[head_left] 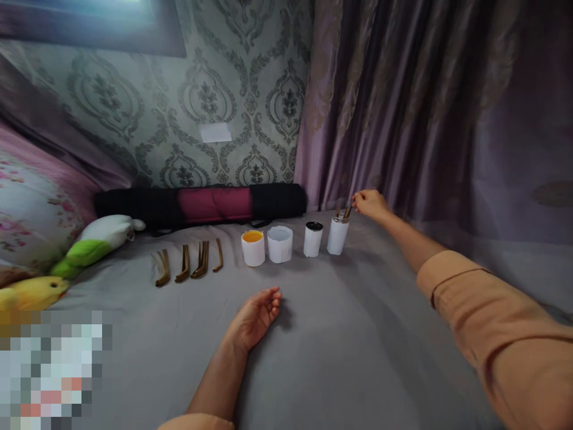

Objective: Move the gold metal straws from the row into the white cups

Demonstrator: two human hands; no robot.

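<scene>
My right hand (370, 203) is raised at the rim of the rightmost white container (337, 236), its fingers pinched on a thin brown stick. Other brown sticks (339, 211) stand upright in that container. My left hand (259, 313) rests on the grey sheet, palm turned sideways and fingers loosely curled, holding nothing. Ahead of it stand a white cup with an orange inside (253, 249), a wide white cup (280, 246) and a narrow white cup with a dark inside (313, 240). Left of them lie bent golden-brown sticks (200, 261) in several small groups.
A black and maroon rolled bag (215, 203) lies along the patterned wall. Plush toys, one green and white (94, 242) and one yellow (36, 294), sit at the left beside a floral pillow (31, 203). Purple curtains (380, 107) hang behind my right hand.
</scene>
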